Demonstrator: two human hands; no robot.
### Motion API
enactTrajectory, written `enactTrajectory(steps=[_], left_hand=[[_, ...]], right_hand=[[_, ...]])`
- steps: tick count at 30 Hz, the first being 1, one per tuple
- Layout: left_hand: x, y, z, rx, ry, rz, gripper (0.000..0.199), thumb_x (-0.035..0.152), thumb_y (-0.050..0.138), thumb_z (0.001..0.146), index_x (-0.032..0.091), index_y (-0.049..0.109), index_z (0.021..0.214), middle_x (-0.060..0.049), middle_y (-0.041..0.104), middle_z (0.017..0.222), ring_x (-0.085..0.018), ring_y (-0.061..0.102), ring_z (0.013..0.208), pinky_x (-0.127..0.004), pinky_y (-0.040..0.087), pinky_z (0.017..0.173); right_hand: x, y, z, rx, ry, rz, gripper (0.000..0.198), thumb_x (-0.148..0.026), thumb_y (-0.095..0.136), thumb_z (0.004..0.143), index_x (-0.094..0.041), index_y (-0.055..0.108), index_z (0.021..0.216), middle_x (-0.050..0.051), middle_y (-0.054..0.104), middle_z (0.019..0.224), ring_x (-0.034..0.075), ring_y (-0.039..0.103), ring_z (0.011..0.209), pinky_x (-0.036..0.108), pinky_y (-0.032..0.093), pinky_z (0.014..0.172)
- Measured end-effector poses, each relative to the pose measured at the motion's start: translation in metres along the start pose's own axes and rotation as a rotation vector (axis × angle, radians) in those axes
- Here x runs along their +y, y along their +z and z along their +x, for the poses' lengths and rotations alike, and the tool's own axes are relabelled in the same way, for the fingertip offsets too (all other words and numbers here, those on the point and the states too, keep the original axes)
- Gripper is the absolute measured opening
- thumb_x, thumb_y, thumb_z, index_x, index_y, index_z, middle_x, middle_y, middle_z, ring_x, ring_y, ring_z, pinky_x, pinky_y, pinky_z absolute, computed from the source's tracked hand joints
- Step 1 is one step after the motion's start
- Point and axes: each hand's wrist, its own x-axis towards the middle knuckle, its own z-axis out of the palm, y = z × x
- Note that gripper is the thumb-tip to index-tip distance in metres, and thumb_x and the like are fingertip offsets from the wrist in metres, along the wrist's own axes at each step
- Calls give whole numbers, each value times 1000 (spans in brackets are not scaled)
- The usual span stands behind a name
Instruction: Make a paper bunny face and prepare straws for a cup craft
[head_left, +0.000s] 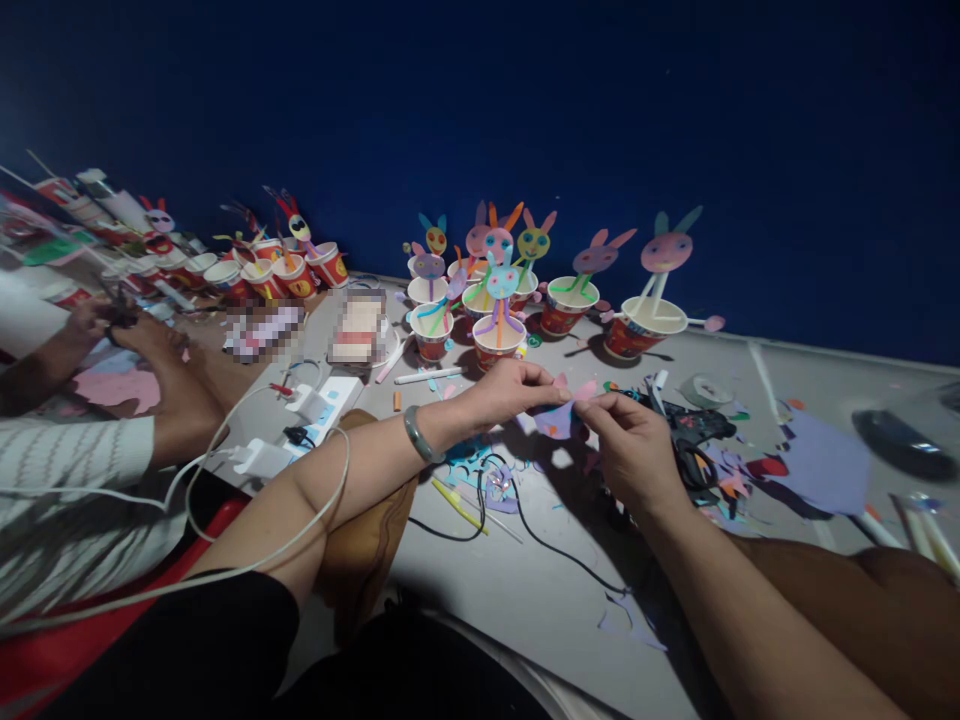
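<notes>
Between my two hands is a purple paper rabbit face [555, 422] with pink ears and an orange spot low on it. My left hand [506, 393], below a wrist with a green bangle [421, 434], pinches the face's left side near an ear. On the other side my right hand [630, 445] grips the edge with thumb and forefinger. The face hangs above the table, over blue paper scraps [469, 462] and a black cord [525, 520]. Just beyond my hands stands a paper cup [498, 345] bearing a blue rabbit figure [502, 280].
More rabbit cups [636, 335] line the dark blue wall. A power strip [330, 408] with white cables lies left; one cable crosses my left forearm. To the right are a tape roll [707, 391], purple paper [825, 455] and scraps. At far left, a co-worker's hands [112, 320] hold scissors.
</notes>
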Motion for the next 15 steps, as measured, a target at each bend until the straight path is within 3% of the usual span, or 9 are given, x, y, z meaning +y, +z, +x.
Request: enactTrajectory(steps=[8, 15], left_hand=[[0, -1, 1, 12, -53, -12, 44, 52, 84, 63, 13, 62, 69, 4, 55, 62, -6, 46, 59, -23, 34, 59], [0, -1, 5, -7, -87, -53, 49, 60, 67, 81, 15, 57, 64, 4, 50, 58, -6, 45, 54, -23, 35, 56]], right_hand=[[2, 0, 1, -6, -45, -51, 35, -49, 81, 71, -22, 62, 59, -2, 57, 52, 12, 48, 47, 26, 41, 45], [2, -1, 3, 40, -27, -32, 35, -48, 82, 67, -21, 61, 59, -2, 58, 53, 11, 50, 49, 25, 41, 49]])
